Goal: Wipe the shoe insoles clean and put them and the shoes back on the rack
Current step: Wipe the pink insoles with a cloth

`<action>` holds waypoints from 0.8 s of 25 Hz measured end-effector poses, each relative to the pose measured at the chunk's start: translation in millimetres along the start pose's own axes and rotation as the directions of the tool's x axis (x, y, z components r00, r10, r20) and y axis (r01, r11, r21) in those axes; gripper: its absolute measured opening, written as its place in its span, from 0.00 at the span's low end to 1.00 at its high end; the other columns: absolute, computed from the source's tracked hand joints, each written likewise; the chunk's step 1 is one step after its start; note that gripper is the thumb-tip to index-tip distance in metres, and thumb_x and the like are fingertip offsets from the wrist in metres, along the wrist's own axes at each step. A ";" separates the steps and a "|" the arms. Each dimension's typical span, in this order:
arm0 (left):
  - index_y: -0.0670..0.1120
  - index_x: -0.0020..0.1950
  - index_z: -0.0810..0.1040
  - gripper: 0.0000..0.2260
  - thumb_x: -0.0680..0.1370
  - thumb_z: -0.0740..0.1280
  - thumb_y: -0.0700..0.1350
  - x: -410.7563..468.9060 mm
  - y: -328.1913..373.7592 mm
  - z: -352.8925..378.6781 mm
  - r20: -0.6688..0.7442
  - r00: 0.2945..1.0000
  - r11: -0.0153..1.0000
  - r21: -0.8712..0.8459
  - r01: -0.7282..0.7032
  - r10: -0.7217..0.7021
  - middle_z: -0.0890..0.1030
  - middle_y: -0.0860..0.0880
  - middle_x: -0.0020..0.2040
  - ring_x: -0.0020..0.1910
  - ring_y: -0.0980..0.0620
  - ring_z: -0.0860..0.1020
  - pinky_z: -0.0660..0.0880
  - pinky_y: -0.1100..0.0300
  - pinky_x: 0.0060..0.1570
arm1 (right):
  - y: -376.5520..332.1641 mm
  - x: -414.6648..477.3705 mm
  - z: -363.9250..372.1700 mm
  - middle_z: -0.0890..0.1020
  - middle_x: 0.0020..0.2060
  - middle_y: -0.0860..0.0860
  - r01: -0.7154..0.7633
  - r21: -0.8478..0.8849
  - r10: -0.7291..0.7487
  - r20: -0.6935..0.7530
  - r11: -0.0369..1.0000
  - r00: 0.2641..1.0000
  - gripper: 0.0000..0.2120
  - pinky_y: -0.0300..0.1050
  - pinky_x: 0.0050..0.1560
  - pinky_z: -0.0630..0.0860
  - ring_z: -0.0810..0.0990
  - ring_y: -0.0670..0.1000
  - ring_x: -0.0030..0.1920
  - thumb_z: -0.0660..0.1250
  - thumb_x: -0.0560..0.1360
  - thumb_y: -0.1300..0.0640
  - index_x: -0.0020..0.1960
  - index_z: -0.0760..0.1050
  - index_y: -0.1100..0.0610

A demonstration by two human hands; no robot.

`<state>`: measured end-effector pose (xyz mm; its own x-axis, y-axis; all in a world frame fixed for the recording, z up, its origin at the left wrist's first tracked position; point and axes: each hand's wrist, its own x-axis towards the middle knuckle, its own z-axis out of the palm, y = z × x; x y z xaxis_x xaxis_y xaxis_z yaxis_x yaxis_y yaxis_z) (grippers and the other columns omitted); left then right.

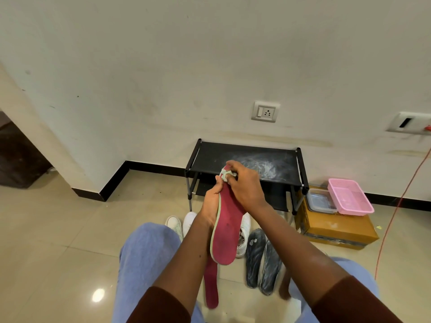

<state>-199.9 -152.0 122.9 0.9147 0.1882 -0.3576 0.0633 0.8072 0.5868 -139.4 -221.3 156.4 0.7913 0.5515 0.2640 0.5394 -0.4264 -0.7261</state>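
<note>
Blue-trousered knees sit nearest. My left hand grips the red insole by its edge; my right hand pinches a white wipe against its toe.

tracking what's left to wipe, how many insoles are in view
4: a held red insole, a second red insole on the floor below it, one dark insole and another dark insole alongside. More may be hidden.
</note>
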 end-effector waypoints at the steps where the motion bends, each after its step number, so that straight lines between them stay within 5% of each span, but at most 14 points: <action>1: 0.45 0.48 0.81 0.25 0.82 0.48 0.57 -1.4 0.1 0.8 -0.008 1.000 0.999 0.031 0.019 -0.019 0.84 0.46 0.36 0.35 0.50 0.83 0.80 0.60 0.36 | 0.5 3.3 -1.4 0.80 0.54 0.55 -0.026 0.015 0.026 -0.029 1.000 0.999 0.16 0.38 0.55 0.70 0.77 0.54 0.56 0.61 0.77 0.64 0.64 0.71 0.58; 6: 0.45 0.53 0.76 0.24 0.81 0.48 0.60 -6.2 -4.6 -0.3 -0.017 0.995 0.988 0.116 0.104 -0.102 0.84 0.46 0.38 0.37 0.49 0.82 0.78 0.59 0.37 | 6.9 12.6 -6.9 0.80 0.53 0.56 -0.068 0.041 0.072 -0.121 0.997 0.990 0.16 0.41 0.51 0.71 0.77 0.55 0.54 0.58 0.78 0.65 0.65 0.66 0.60; 9: 0.46 0.51 0.76 0.24 0.81 0.46 0.59 -5.3 -3.9 -0.9 -0.015 0.996 0.991 0.103 0.087 -0.086 0.83 0.47 0.36 0.34 0.51 0.82 0.78 0.60 0.38 | 7.6 5.4 -4.2 0.80 0.52 0.56 -0.043 0.074 0.045 -0.028 0.996 0.999 0.16 0.39 0.50 0.70 0.77 0.53 0.54 0.58 0.77 0.67 0.64 0.64 0.60; 14: 0.46 0.51 0.80 0.23 0.79 0.53 0.61 -3.6 -1.5 1.5 0.046 0.999 1.000 -0.009 -0.015 0.015 0.83 0.46 0.42 0.44 0.50 0.82 0.76 0.55 0.49 | 6.4 -8.2 5.0 0.80 0.50 0.54 0.034 0.077 -0.037 0.043 0.996 0.998 0.17 0.38 0.52 0.71 0.77 0.51 0.52 0.64 0.75 0.64 0.62 0.65 0.59; 20: 0.45 0.52 0.76 0.21 0.82 0.49 0.57 -10.1 1.9 6.4 0.017 0.997 0.986 0.154 0.068 -0.071 0.84 0.46 0.37 0.35 0.51 0.83 0.79 0.58 0.38 | 7.3 9.8 -0.5 0.78 0.46 0.56 -0.032 -0.053 0.027 -0.096 0.998 0.995 0.05 0.44 0.45 0.70 0.75 0.54 0.47 0.61 0.77 0.62 0.52 0.72 0.63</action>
<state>-206.4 -155.9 132.3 0.9145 0.1210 -0.3860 0.1855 0.7226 0.6659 -127.6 -219.4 154.1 0.8295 0.4685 0.3039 0.5282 -0.4815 -0.6994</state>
